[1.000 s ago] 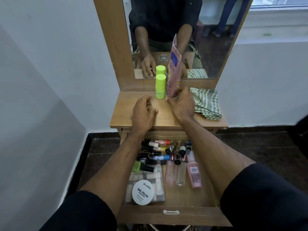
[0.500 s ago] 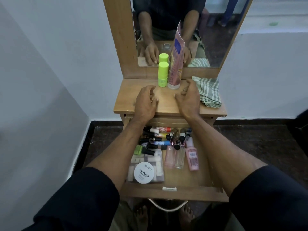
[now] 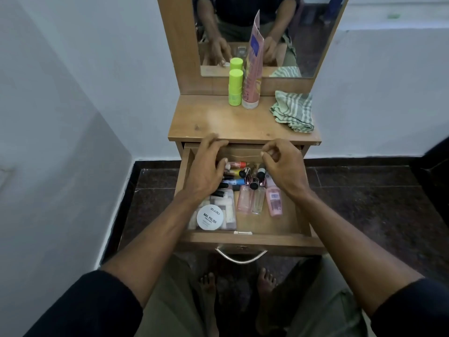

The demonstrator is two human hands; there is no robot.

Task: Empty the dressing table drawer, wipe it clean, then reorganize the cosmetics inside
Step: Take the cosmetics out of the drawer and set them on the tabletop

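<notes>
Open drawer (image 3: 245, 240) of cosmetics (image 3: 245, 178) at frame centre, white walls, dark floor.
Above it, the wooden surface (image 3: 218, 120) carries green bottle (image 3: 235, 88), pink tube (image 3: 253, 69), striped cloth (image 3: 292, 110); left hand (image 3: 206, 171) and right hand (image 3: 283, 166) hover over the drawer, each grip loosely curled, holding nothing.

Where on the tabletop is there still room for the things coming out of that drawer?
The tabletop is bare left of the green stick and in front of the pink tube, across to the striped cloth. The drawer is crowded.
</notes>
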